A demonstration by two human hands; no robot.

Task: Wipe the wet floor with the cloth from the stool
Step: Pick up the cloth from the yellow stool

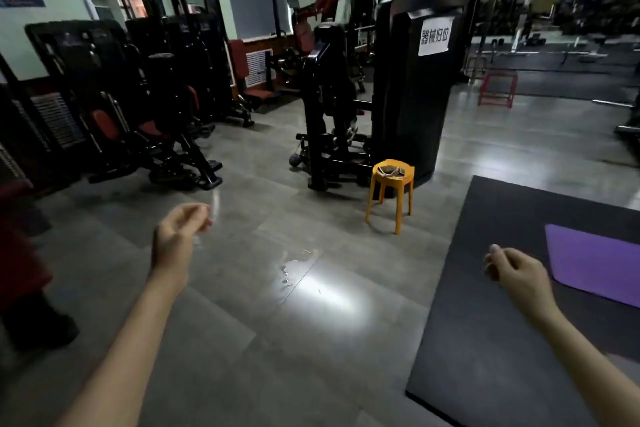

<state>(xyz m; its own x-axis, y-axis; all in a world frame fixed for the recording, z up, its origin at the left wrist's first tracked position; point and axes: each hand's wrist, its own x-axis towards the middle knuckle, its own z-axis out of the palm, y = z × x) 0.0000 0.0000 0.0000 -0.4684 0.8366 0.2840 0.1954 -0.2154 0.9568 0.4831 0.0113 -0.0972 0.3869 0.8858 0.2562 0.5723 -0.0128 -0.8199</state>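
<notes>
An orange plastic stool (391,198) stands on the grey tiled floor beside a black weight machine, with a folded brownish cloth (390,170) lying on its seat. A small puddle of water (297,262) glistens on the tiles in front of me, between my two hands and nearer than the stool. My left hand (178,236) is raised at the left with its fingers curled loosely and nothing in it. My right hand (512,272) hovers at the right over the dark mat, fingers curled in, holding nothing.
A dark floor mat (485,322) with a purple yoga mat (595,263) on it lies at the right. Black gym machines (138,107) line the left side, and a tall black weight stack (412,87) stands behind the stool. A red step box (498,88) sits far back.
</notes>
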